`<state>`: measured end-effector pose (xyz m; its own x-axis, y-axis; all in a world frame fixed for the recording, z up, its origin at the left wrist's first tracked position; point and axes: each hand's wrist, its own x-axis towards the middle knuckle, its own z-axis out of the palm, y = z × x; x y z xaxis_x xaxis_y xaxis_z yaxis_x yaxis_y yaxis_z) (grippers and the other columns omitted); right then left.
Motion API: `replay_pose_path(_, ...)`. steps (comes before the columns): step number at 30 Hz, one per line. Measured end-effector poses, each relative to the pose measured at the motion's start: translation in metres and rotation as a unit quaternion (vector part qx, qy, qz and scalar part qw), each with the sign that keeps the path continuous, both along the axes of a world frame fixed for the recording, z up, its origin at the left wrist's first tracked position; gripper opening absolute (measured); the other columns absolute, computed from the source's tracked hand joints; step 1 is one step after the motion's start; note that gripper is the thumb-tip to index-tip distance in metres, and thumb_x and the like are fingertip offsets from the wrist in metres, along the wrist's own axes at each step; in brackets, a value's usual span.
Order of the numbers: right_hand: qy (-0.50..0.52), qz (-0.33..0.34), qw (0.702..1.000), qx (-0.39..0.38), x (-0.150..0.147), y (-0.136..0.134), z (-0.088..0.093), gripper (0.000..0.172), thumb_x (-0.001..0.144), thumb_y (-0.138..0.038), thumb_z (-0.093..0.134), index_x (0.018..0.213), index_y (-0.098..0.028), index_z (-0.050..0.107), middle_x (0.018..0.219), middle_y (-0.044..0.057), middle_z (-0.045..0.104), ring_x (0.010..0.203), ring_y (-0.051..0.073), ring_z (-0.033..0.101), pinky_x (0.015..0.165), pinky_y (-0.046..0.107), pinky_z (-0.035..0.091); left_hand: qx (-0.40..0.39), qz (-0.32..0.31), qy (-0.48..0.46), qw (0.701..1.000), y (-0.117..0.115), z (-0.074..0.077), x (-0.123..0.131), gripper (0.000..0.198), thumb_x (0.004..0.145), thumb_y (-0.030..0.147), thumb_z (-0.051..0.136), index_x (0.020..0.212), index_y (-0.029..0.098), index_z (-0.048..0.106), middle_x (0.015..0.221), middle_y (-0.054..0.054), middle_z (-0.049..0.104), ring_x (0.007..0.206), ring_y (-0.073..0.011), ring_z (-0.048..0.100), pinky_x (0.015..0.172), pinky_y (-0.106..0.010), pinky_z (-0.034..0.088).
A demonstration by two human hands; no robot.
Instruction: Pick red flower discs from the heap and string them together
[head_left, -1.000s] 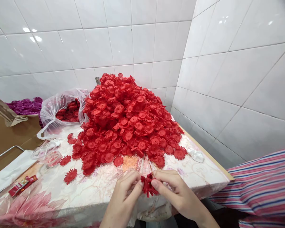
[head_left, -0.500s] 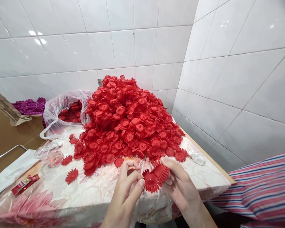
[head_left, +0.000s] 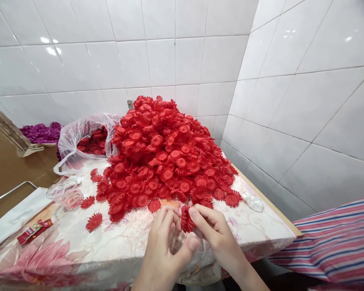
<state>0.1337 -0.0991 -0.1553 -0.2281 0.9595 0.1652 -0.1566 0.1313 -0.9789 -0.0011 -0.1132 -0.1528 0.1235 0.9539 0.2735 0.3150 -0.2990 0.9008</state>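
Observation:
My right hand (head_left: 210, 228) pinches a red artificial flower (head_left: 187, 220) between thumb and fingers. The flower is turned edge-on, and its frilled petals look layered. My left hand (head_left: 164, 238) is just left of it, with bent fingers close to the petals and the thumb held away from them. Whether those fingertips touch the flower is unclear. Behind both hands rises a large heap of red artificial flowers (head_left: 166, 157), spread over a floral tablecloth (head_left: 121, 242).
Left of the heap are a clear plastic bag (head_left: 69, 139) of darker red flowers, purple flowers (head_left: 42, 133) and a cardboard box (head_left: 18, 173). Clear plastic rings (head_left: 68, 194) and a red wrapper (head_left: 34, 231) lie nearer. Tiled walls close in behind and right; striped cloth (head_left: 330, 238) hangs right.
The flower has turned from face-up to edge-on and shifted slightly left with my right hand. My left thumb has moved away from the left fingers. The view has shifted slightly.

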Motion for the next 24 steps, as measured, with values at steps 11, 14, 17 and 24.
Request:
replay_pose_path(11, 0.081, 0.020, 0.994, -0.072, 0.006, -0.006, -0.007, 0.045, 0.080, -0.054, 0.055, 0.058, -0.019, 0.038, 0.052, -0.006, 0.030, 0.048, 0.008, 0.026, 0.045, 0.023, 0.022, -0.078, -0.040, -0.046, 0.995, -0.005, -0.007, 0.001, 0.034, 0.087, 0.040, 0.042, 0.067, 0.020, 0.060, 0.066, -0.003, 0.060, 0.066, -0.0187, 0.053, 0.064, -0.027, 0.043)
replay_pose_path(14, -0.101, 0.012, 0.993, 0.057, 0.009, -0.010, -0.004, 0.035, 0.079, -0.046, 0.060, 0.065, -0.018, 0.046, 0.061, -0.003, 0.040, 0.057, 0.011, 0.035, 0.052, 0.025, 0.027, -0.050, -0.070, -0.030, 0.996, -0.004, -0.005, -0.001, 0.030, 0.088, 0.037, 0.043, 0.070, 0.019, 0.060, 0.071, -0.003, 0.060, 0.070, -0.0182, 0.053, 0.068, -0.027, 0.042)
replay_pose_path(17, -0.194, 0.014, 0.975, 0.110, 0.012, -0.012, -0.002, 0.026, 0.085, -0.036, 0.054, 0.067, -0.017, 0.049, 0.066, 0.000, 0.050, 0.062, 0.013, 0.044, 0.060, 0.027, 0.031, -0.079, -0.080, -0.075, 0.991, -0.004, -0.005, -0.001, 0.032, 0.085, 0.040, 0.047, 0.063, 0.019, 0.056, 0.065, -0.001, 0.055, 0.064, -0.0161, 0.049, 0.063, -0.026, 0.040)
replay_pose_path(24, 0.189, 0.052, 0.970, -0.146, 0.016, 0.006, -0.004, 0.043, 0.074, -0.043, 0.060, 0.049, -0.022, 0.032, 0.042, -0.010, 0.021, 0.038, 0.007, 0.017, 0.038, 0.023, 0.018, -0.234, -0.040, -0.385, 0.892, -0.001, -0.016, 0.013, 0.037, 0.074, 0.040, 0.059, 0.050, 0.021, 0.039, 0.051, 0.004, 0.035, 0.055, -0.0122, 0.041, 0.059, -0.027, 0.041)
